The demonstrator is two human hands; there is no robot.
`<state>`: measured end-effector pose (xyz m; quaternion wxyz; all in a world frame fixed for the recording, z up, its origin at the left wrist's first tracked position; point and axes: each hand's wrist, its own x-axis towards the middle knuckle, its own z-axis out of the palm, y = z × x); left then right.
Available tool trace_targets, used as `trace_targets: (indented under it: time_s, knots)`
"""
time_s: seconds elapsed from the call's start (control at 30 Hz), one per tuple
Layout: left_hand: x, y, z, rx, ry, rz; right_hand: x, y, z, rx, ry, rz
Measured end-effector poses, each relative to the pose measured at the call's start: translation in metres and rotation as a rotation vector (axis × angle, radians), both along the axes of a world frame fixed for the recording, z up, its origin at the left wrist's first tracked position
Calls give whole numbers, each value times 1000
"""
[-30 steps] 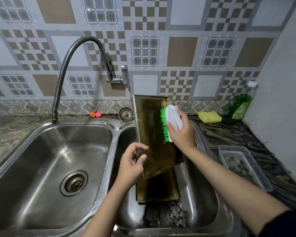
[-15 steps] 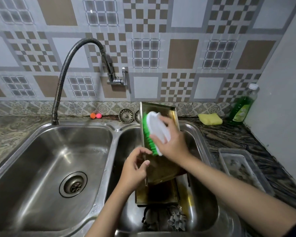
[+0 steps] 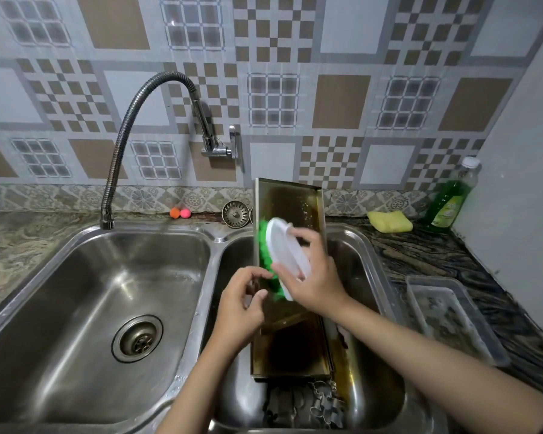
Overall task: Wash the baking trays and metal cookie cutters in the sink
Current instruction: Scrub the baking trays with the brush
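Head view, left to right: your left hand (image 3: pixel 239 303) pinches the left edge of the tilted baking tray (image 3: pixel 290 203), propped over a second tray (image 3: pixel 290 352) in the right sink basin (image 3: pixel 362 245). Your right hand (image 3: pixel 314 277) clamps the scrub brush (image 3: pixel 282 255) against it. That wet, thin pinch could slip under scrubbing pressure, dropping the tray onto the cookie cutters (image 3: pixel 322 402) below.

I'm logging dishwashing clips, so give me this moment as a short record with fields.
Left hand: grips the left edge of the upright stained metal baking tray
Right hand: holds the white-backed green-bristled scrub brush against that tray
Second tray: flat in the right steel sink basin
Metal cookie cutters: in the same basin, near edge
Left basin: holds nothing visible
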<state>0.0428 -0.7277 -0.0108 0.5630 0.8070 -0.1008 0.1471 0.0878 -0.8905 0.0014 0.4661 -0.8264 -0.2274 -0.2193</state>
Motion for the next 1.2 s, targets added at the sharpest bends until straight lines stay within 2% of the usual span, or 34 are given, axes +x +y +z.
trace_targets:
  time_s: [0.07,0.17,0.27,0.37,0.47,0.57,0.67,0.77,0.87,0.9,0.97,1.07,1.13,1.2]
  knots:
    - [1,10,-1,-34,26,34,0,-14,-13,-64,72,-27]
    - [-8,13,-2,-58,71,2,25,-33,-2,43,201,-273]
    - [-14,-4,-5,-25,93,-71,39,-20,30,144,159,-393]
    - [-12,-12,-6,-76,113,-66,15,14,38,24,48,-235]
    - [-12,4,-6,-184,117,-5,-7,16,15,-138,67,-74]
    - [-21,16,-6,-176,130,-18,14,-13,8,-176,149,-177]
    - [-28,5,-10,-145,138,-108,31,-13,26,-92,144,-333]
    - [-23,-3,-10,-191,134,-101,5,13,30,-82,103,-217]
    - [-15,13,-13,-268,115,26,-33,14,4,-197,194,-46]
    - [-14,22,-15,-259,113,71,-38,6,-3,-183,232,-29]
    - [-12,37,-20,-222,119,128,-37,-16,-5,-15,308,-12]
    - [-10,46,-23,-253,136,147,-32,-51,8,144,277,-76]
    - [-9,47,-27,-301,149,147,-32,-69,16,170,265,-72]
    - [-8,46,-31,-385,187,133,-35,-83,15,104,293,-65]
